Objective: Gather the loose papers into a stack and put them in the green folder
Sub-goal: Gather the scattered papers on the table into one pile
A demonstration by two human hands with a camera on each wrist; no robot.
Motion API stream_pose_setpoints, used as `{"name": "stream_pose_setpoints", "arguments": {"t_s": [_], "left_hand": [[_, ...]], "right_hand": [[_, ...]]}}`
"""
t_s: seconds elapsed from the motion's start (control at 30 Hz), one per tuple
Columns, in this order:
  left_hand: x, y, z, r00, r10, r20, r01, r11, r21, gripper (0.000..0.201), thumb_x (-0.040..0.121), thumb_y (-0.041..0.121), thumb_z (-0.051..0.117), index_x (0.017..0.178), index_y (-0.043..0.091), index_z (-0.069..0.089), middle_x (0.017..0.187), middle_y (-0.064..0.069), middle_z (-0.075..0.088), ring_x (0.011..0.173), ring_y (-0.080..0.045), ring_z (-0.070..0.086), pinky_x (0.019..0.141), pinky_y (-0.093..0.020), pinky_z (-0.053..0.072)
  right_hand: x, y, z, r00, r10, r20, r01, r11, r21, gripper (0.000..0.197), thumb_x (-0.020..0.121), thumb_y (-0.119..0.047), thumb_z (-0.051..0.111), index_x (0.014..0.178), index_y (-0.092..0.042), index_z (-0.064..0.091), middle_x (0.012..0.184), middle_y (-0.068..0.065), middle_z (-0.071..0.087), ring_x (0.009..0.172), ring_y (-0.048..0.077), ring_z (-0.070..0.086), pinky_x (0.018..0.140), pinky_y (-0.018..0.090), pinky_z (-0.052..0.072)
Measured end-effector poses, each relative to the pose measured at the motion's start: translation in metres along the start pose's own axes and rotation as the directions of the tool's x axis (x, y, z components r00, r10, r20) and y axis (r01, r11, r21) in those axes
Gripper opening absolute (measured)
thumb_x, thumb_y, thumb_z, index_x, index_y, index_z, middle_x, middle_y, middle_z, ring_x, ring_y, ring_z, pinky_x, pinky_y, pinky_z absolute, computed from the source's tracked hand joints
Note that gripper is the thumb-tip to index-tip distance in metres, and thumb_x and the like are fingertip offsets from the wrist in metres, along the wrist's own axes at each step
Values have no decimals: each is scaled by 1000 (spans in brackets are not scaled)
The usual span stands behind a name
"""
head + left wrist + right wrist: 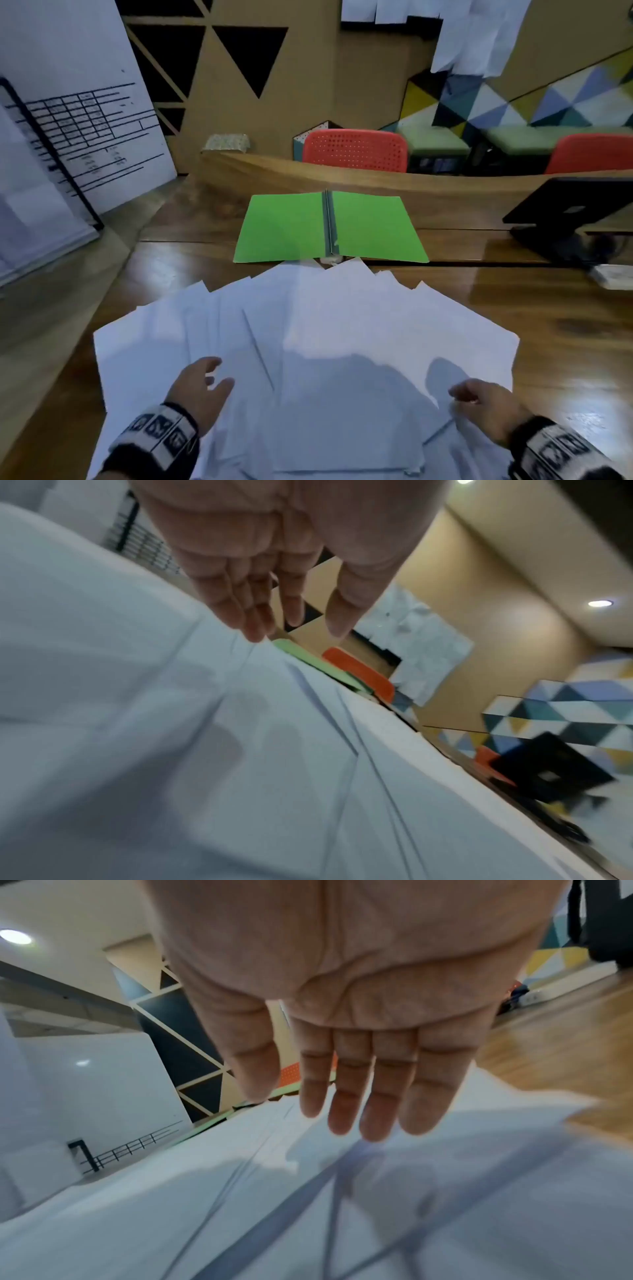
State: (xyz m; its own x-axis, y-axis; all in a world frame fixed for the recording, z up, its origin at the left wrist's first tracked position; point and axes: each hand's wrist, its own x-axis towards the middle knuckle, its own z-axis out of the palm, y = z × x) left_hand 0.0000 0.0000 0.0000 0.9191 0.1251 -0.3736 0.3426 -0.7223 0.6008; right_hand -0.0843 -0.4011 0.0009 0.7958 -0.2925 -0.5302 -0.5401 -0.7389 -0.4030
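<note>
Green folder (329,228) lies open flat, frame centre, spine running bottom-to-top. Loose papers (308,342) fanned across lower frame, corners pointing toward folder. Left hand (198,387), right hand (486,407) over papers, fingers straight, grasping nothing.

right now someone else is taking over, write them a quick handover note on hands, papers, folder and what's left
Left hand: open, above the spread, holding nothing.
Right hand: open, fingers straight, holding nothing.
Loose white paper sheets: fanned out overlapping on the wooden table, not stacked.
Green card folder: lying open just beyond the sheets.
Done: nothing visible yet.
Left: gather the sheets into a stack and put it in the folder.
</note>
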Motion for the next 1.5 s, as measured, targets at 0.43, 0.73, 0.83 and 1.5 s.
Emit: {"name": "stream_pose_setpoints", "arguments": {"t_s": [0.43,0.73,0.83,1.5], "left_hand": [[46,40,67,959,-147,241,199,959,-203,60,69,30,75,118,0,55,120,-18,63,109,-31,61,93,-34,47],[39,-4,16,965,-234,118,249,960,-132,46,83,22,66,121,-2,56,127,-21,59,116,-34,56,88,-29,39],[39,-16,10,968,-186,167,205,973,-105,58,75,40,70,120,5,58,122,-15,64,111,-30,60,92,-32,43],[43,-24,29,967,-94,236,179,911,-371,35,76,-7,68,106,6,55,101,-15,66,94,-32,64,86,-45,53]], "right_hand": [[42,-97,61,995,20,100,-27,997,71,46,81,-31,64,119,-8,53,117,9,61,105,24,61,83,26,45],[57,-44,0,912,347,-221,-314,934,171,54,78,-31,63,129,-17,50,129,16,53,114,36,54,98,39,45],[65,-35,-10,862,469,-194,-402,864,302,68,75,-26,65,136,-9,39,131,20,51,112,39,54,94,42,47],[68,-37,26,957,285,-53,-163,678,716,42,71,-4,76,109,8,60,82,19,67,77,34,64,74,40,52]]}}
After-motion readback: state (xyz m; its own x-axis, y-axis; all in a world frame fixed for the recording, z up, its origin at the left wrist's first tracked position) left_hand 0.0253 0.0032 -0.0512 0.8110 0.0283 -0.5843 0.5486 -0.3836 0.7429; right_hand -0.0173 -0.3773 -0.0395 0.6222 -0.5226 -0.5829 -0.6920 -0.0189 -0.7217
